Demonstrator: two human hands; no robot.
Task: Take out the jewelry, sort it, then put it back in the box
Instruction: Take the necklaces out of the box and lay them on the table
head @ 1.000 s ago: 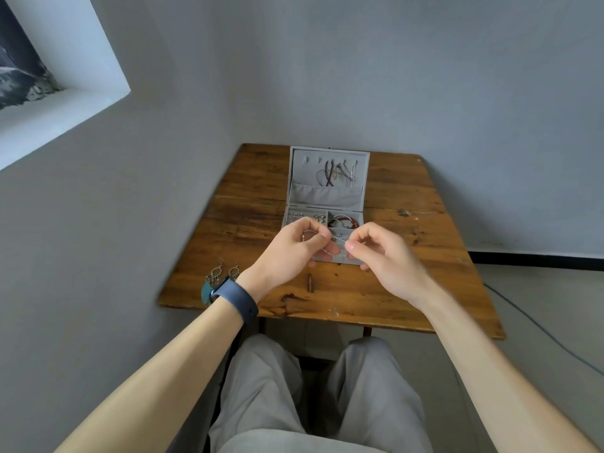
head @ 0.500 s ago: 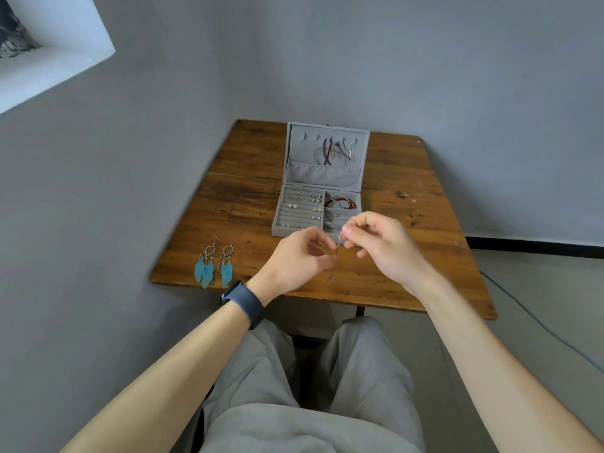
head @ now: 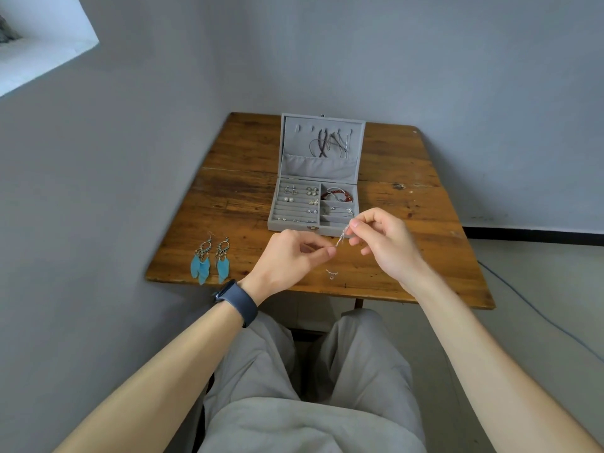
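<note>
A grey-walled corner holds a worn wooden table (head: pixel 425 197), and on it an open grey jewelry box (head: pixel 318 166) stands with its lid upright, earrings and a red bracelet still in its tray. Just in front of the box, above the near part of the table, a short silver chain (head: pixel 342 236) is stretched between both hands. The right hand (head: pixel 385 243) pinches its upper, far-right end between thumb and forefinger, and the left hand (head: pixel 287 259) appears to pinch the lower, near-left end, its other fingers curled. The chain's long axis thus slants from near-left up to far-right, toward the box's right-hand compartments, and the right hand is nearer to them. A pair of blue feather earrings (head: pixel 210 259) lies at the near left edge, and a small silver piece (head: pixel 331 274) lies below the hands.
</note>
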